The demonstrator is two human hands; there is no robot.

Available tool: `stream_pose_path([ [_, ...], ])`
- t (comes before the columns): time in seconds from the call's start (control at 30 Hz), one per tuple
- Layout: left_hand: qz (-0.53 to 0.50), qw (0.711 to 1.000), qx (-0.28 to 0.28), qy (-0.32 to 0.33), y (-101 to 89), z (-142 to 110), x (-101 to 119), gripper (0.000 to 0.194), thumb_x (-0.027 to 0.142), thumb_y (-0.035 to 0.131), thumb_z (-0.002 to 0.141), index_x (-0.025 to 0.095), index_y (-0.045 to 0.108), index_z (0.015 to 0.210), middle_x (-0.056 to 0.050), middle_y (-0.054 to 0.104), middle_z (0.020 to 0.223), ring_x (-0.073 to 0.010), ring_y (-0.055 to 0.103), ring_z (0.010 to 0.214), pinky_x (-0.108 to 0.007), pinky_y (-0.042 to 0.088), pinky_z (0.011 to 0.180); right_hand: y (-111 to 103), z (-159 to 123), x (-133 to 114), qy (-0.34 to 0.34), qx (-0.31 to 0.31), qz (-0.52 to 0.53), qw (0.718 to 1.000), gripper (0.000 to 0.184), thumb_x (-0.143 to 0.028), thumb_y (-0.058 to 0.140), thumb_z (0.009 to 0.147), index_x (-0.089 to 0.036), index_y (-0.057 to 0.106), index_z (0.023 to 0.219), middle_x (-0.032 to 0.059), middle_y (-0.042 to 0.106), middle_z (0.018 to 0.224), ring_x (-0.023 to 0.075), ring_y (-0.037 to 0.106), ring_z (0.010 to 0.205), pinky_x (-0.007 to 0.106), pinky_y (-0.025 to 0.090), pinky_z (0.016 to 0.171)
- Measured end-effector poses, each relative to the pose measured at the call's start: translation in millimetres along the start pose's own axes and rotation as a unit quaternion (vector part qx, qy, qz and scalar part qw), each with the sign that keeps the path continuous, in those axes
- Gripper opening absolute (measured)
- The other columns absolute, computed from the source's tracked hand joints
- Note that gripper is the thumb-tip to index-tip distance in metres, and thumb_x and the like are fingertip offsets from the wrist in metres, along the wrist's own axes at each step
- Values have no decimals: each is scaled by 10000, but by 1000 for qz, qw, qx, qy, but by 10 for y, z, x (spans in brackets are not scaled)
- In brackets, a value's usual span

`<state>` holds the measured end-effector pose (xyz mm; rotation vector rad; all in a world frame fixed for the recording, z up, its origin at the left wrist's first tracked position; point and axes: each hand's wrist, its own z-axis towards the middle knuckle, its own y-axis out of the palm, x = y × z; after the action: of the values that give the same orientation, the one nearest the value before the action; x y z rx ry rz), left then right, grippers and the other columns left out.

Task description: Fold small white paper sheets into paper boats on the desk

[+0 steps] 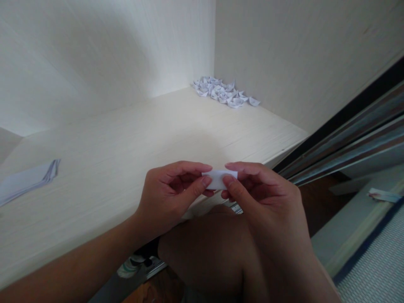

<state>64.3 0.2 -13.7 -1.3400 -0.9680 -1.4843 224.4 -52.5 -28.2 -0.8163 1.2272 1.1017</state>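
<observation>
1. Paper (217, 181), white and folded into a small flat rectangle, sits between your two hands, seen just over the front edge of the pale, wood-grained shelf board (126, 134).
2. Your left hand (164, 187) is clamped on the paper's left end: the thumb presses the near face, the index finger lies along the upper edge, and other fingers curl behind.
3. Your right hand (274, 193) is clamped on the right end in a like pinch, so your two thumbs lie near each other with white showing between them.
4. At the shelf board's far right corner you have a pile of small, white, folded-paper pieces (221, 91) with pointed, boat-like ends, bunched together.
5. On the shelf board's left part lies a stack of flat white paper sheets (27, 182), its right-hand edges slightly fanned, well apart from both your hands.
6. Behind the shelf board rises a pale, streaked back panel (94, 46); at its right end stands a greyer side panel (293, 50).
7. Below the shelf board's front edge you see your bare leg (202, 252) and, dimly, what may be a white and green shoe (128, 268).
8. Right of the shelf board, nearer you, is a grey woven mat (375, 256) with a dark blue border.
</observation>
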Motion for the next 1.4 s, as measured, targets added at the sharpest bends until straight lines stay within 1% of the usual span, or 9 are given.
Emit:
stream_pose_path([
  [0.23,30,999,-3,13,-13,9,-6,141,113,804,790,202,805,900,-6,814,750,-176,789,644,-237,676,622,-7,1,8,-8,-1,-1,1000,135,-156,758,872,-249,765,969,-23,737,746,100,696,623,204,557,585],
  [0.47,20,999,-18,29,-13,8,-1,215,36,768,796,216,806,908,32,817,750,-123,787,641,-141,644,615,-5,-1,3,-3,-10,9,1000,113,-145,741,884,-250,751,923,-22,740,762,104,704,638,209,577,600],
  [0.67,10,999,-28,20,-27,13,-9,190,63,787,802,220,811,907,32,819,754,-119,784,640,-144,644,622,-25,12,-1,-12,-20,-9,1000,159,-139,730,888,-265,763,979,-32,730,746,102,696,628,209,580,594],
  [0.8,2,999,-38,13,-30,12,-3,182,75,800,792,216,814,905,25,821,763,-126,785,639,-160,649,628,-39,13,-15,1,-29,-24,999,123,-158,730,887,-258,768,948,-24,752,784,113,709,642,221,583,588],
  [0.9,-12,999,-46,1,-26,11,5,199,57,793,787,218,816,901,24,822,769,-130,785,637,-163,648,617,-61,21,-37,6,-35,-53,998,99,-168,728,883,-251,764,924,-26,756,758,116,699,627,220,554,562],
  [0.97,-18,998,-54,-6,-22,12,7,201,51,784,789,217,817,897,22,820,759,-134,786,639,-168,647,609,-84,33,-62,3,-40,-79,996,99,-168,735,873,-244,765,930,-20,771,778,124,705,653,227,549,583],
  [1.1,-22,996,-85,-25,-16,11,-2,183,68,775,797,214,820,898,16,821,766,-146,787,647,-201,661,624,-142,69,-116,7,-84,-135,987,64,-183,732,880,-233,771,885,-20,781,792,126,701,689,235,540,642],
  [1.27,-11,993,-107,-45,-5,2,-17,165,67,766,800,199,819,882,9,826,785,-148,792,674,-211,670,660,-184,94,-128,27,-151,-220,963,154,-225,654,947,-226,741,820,-33,735,715,120,644,638,236,461,567],
  [1.4,-9,992,-110,-58,-10,3,-25,155,69,770,799,179,809,901,10,820,767,-127,776,637,-187,657,636,-173,81,-123,25,-151,-259,954,189,-238,621,963,-221,725,806,-34,711,688,118,619,612,248,440,566],
])
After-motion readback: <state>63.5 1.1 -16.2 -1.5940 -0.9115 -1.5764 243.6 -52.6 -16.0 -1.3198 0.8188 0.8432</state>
